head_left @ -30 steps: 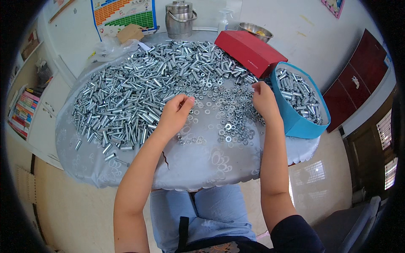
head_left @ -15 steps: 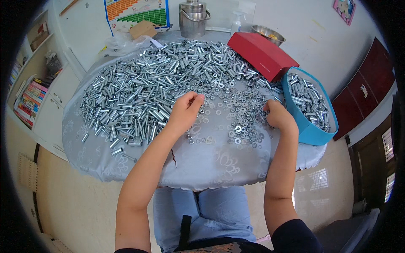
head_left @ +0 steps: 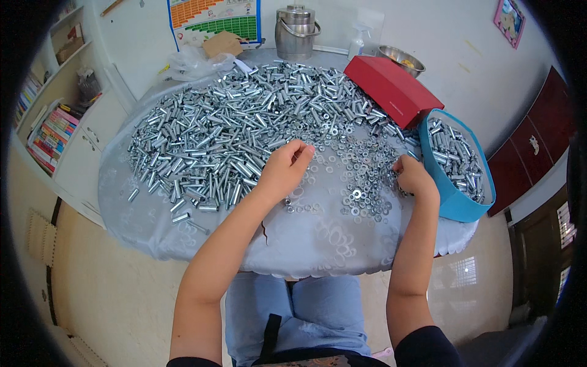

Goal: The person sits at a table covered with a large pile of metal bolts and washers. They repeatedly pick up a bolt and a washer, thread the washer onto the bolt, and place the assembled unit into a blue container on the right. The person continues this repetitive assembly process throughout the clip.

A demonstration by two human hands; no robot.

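Observation:
My left hand (head_left: 285, 170) is over the right edge of a wide heap of shiny metal tubes (head_left: 214, 131), its thumb and fingertips drawn together. Whatever is between them is too small to make out. Among the loose metal washers (head_left: 362, 174) to the right, my right hand (head_left: 416, 177) rests with curled fingers at the pile's right edge. Its fingertips are partly hidden, and I cannot make out what they hold. Close beside that hand stands a blue box (head_left: 449, 199) filled with metal tubes.
A red box (head_left: 394, 88) lies tilted at the heap's back right. Behind are a steel pail (head_left: 295, 37), a spray bottle (head_left: 356, 44), a metal bowl (head_left: 411, 62), a plastic bag (head_left: 197, 63) and a cardboard piece (head_left: 222, 44). A pale patterned tablecloth (head_left: 306, 244) covers the table.
The whole view has shifted slightly, so the table sits a little farther right and lower. Both hands keep nearly the same places over the parts, fingers still closed.

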